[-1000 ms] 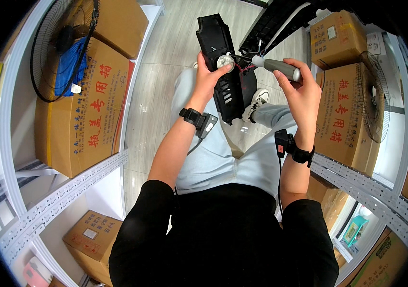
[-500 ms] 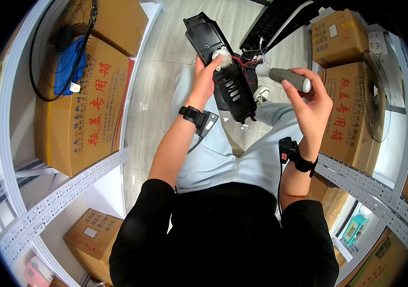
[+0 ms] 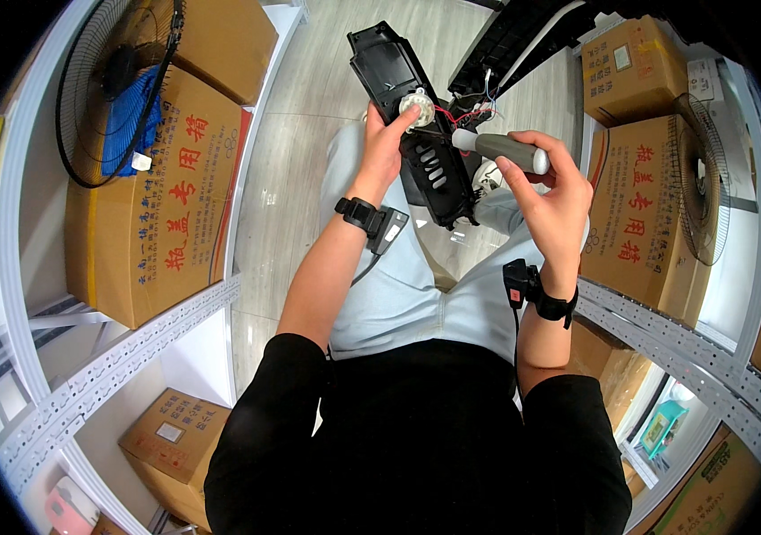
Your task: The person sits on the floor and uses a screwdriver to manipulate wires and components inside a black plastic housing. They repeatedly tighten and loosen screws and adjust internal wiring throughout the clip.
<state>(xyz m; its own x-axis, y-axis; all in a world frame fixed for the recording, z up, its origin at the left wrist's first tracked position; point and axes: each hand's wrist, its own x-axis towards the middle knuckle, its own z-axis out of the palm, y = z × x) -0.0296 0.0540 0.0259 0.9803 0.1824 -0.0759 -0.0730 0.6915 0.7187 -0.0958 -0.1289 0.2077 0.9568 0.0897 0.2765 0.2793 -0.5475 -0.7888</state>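
Observation:
My left hand (image 3: 380, 153) is closed around the edge of a long black plastic housing (image 3: 388, 67), held tilted above my lap. Its thumb presses a round whitish motor (image 3: 421, 102) against the housing. Red wires (image 3: 463, 114) run from the motor to a larger black frame (image 3: 507, 55) at the upper right. In my right hand (image 3: 548, 196) is a screwdriver (image 3: 505, 150) with a grey handle and pale collar, gripped by the fingertips near its butt end. Its thin dark shaft points left to the motor's lower edge; whether the tip touches a screw is too small to tell.
Shelves with cardboard boxes (image 3: 162, 196) flank me on the left, and more boxes (image 3: 635, 201) stand on the right. Wire fan guards (image 3: 117, 89) lean on both sides. My legs (image 3: 380, 303) are beneath the housing. Cabled black bands sit on both wrists.
My right hand has moved left with the screwdriver, bringing the shaft over the housing beside the motor. My left hand and the housing have shifted only slightly.

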